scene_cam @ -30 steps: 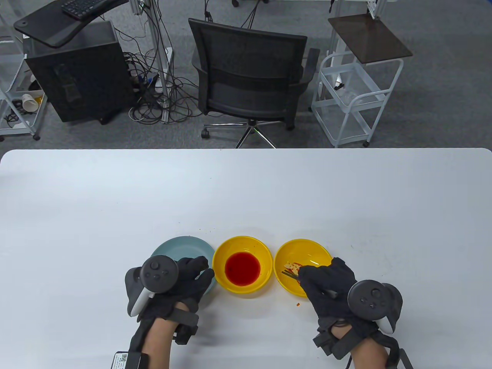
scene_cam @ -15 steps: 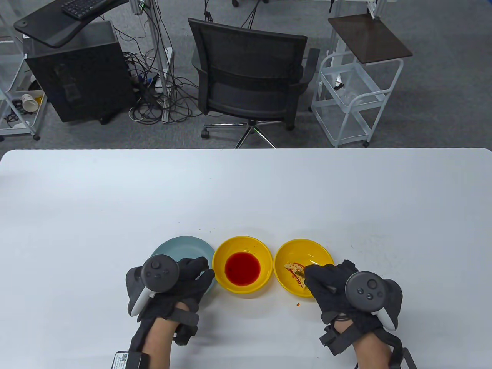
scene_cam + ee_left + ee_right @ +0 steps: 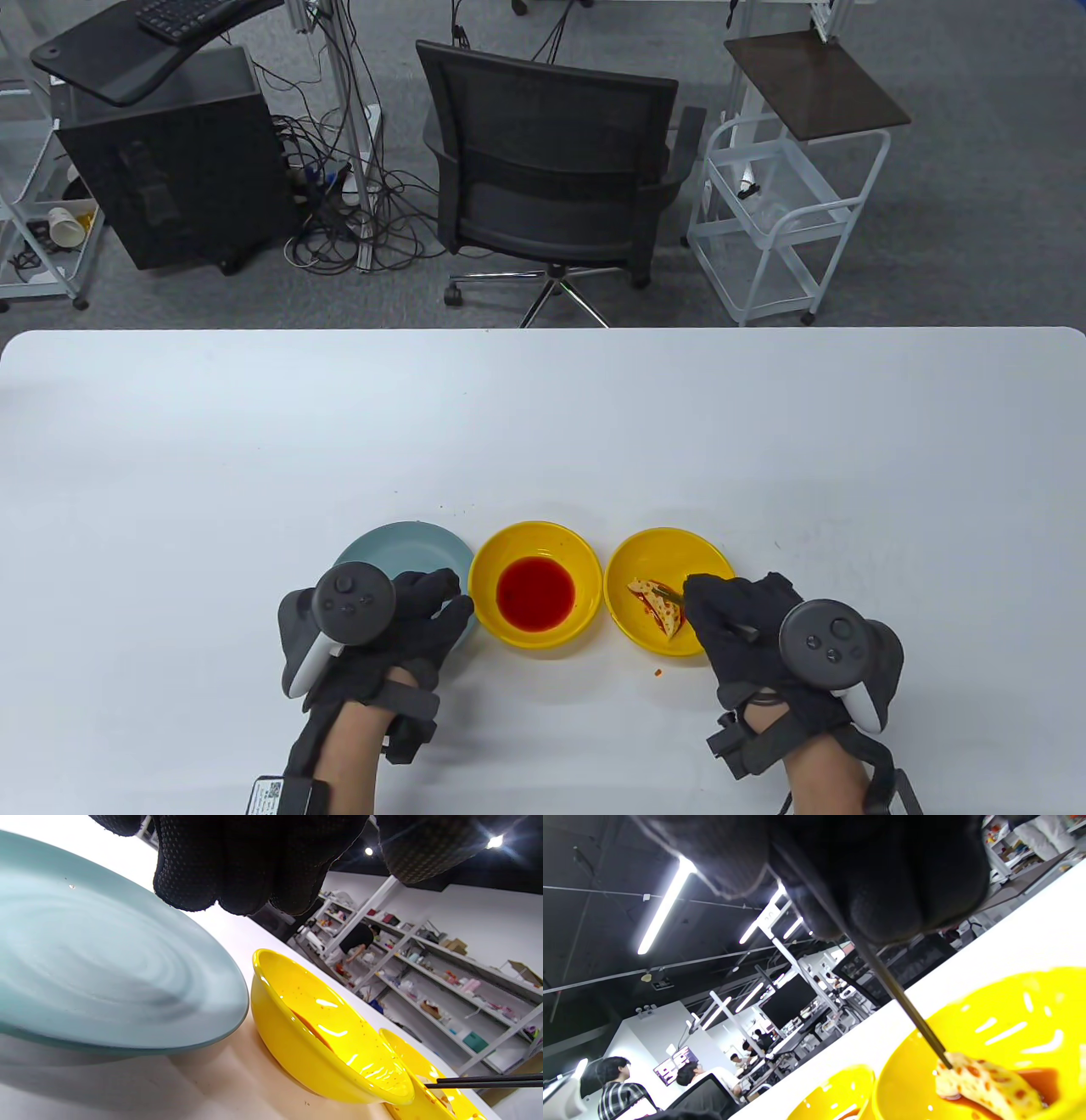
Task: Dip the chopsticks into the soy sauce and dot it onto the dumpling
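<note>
A yellow bowl (image 3: 536,531) with red sauce (image 3: 535,593) stands at the table's front middle. To its right a second yellow bowl (image 3: 670,543) holds a pale dumpling (image 3: 657,604) spotted with red. My right hand (image 3: 736,628) grips dark chopsticks (image 3: 903,1001); their tips touch the dumpling (image 3: 984,1084) in the right wrist view. My left hand (image 3: 407,611) rests over the right rim of a blue-grey plate (image 3: 399,548), fingers curled and holding nothing. The plate (image 3: 85,955) and the sauce bowl (image 3: 322,1043) show in the left wrist view, with the chopsticks (image 3: 488,1082) at the lower right.
The white table (image 3: 543,424) stretches far behind the bowls. A small red drop (image 3: 657,671) lies on the table in front of the dumpling bowl. An office chair (image 3: 551,170) and a white cart (image 3: 780,212) stand beyond the far edge.
My right hand has shifted right and a little back, uncovering more of the dumpling; the chopstick tips stay at it. My left hand has not moved.
</note>
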Demonstrator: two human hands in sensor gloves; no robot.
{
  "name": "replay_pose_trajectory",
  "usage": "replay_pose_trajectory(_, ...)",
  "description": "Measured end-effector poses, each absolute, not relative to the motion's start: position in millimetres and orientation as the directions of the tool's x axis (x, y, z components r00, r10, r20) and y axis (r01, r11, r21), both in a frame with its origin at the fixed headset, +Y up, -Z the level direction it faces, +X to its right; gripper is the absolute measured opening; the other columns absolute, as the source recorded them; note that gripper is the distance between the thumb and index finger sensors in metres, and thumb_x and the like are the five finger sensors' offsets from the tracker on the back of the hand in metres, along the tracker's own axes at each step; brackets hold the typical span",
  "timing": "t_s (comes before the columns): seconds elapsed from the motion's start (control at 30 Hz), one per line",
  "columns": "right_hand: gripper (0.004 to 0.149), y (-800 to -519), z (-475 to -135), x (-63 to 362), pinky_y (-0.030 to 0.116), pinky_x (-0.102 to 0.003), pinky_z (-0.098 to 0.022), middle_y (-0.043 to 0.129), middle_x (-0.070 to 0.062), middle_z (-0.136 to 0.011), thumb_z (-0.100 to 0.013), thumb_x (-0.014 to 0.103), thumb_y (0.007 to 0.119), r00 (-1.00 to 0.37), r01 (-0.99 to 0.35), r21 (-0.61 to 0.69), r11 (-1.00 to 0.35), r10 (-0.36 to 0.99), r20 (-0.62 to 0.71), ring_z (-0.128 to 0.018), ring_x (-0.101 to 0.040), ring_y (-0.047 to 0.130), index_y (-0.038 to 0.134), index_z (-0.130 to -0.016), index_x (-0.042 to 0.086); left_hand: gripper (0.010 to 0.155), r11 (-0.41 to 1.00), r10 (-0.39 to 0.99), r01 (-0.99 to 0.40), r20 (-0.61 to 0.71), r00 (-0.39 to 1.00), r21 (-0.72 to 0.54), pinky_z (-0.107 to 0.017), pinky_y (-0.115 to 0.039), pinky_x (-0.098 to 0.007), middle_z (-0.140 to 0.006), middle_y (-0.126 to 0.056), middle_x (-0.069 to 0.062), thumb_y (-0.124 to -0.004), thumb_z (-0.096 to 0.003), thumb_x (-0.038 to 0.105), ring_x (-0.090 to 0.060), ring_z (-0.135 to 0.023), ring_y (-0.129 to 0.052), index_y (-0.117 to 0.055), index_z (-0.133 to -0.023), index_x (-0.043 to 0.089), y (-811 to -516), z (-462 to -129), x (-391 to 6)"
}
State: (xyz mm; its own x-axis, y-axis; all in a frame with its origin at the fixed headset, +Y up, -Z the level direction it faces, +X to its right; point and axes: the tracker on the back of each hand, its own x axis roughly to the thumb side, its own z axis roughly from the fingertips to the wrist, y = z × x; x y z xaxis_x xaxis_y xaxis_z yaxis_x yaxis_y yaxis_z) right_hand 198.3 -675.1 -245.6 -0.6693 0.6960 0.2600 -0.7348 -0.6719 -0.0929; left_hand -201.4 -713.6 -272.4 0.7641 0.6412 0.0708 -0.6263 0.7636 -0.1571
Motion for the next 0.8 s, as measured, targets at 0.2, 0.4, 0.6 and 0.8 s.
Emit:
replay_pose_trajectory(0.2, 0.056, -671, -243, 198, 0.047, -0.078, -0.067, 0.097, -0.019, -0.067, -0.043, 0.047, 0.073, -0.613, -0.779, -0.095, -0.62, 0.721, 0.324, -0.06, -0.046, 0.092, 0.086, -0.08, 0.007, 0.069, 0.764, 0.64, -0.625, 0.07, 0.765, -0.162, -0.069, -0.054, -0.07, -0.096, -0.084, -0.009, -0.073, -0.0471, 0.06, -0.042, -0.081, -0.089, -0.08, -0.098, 0.014, -714, -273, -201)
replay_pose_trajectory(0.4, 0.053, -673, -237, 174, 0.046, -0.078, -0.068, 0.095, -0.017, -0.072, -0.043, 0.046, 0.074, -0.583, -0.775, -0.069, -0.628, 0.669, 0.462, -0.065, -0.045, 0.091, 0.083, -0.084, 0.013, 0.069, 0.764, 0.639, -0.623, 0.069, 0.766, -0.167, -0.069, -0.054, -0.071, -0.096, -0.084, -0.009, -0.073, -0.0472, 0.06, -0.042, -0.081, -0.089, -0.08, -0.098, 0.014, -714, -273, -201)
replay_pose_trajectory(0.6, 0.048, -681, -231, 143, 0.047, -0.078, -0.068, 0.094, -0.016, -0.077, -0.043, 0.045, 0.077, -0.619, -0.692, -0.042, -0.721, 0.562, 0.549, -0.07, -0.043, 0.091, 0.083, -0.084, 0.02, 0.069, 0.764, 0.638, -0.621, 0.061, 0.768, -0.176, -0.07, -0.054, -0.07, -0.096, -0.084, -0.009, -0.073, -0.0472, 0.06, -0.042, -0.081, -0.089, -0.08, -0.098, 0.014, -715, -273, -201)
replay_pose_trajectory(0.8, 0.05, -692, -233, 130, 0.047, -0.078, -0.068, 0.094, -0.014, -0.078, -0.043, 0.046, 0.077, -0.634, -0.634, 0.028, -0.772, 0.54, 0.554, -0.07, -0.043, 0.091, 0.084, -0.084, 0.018, 0.07, 0.759, 0.638, -0.618, 0.042, 0.769, -0.206, -0.07, -0.054, -0.071, -0.097, -0.083, -0.009, -0.073, -0.0475, 0.061, -0.042, -0.082, -0.088, -0.079, -0.099, 0.014, -716, -273, -200)
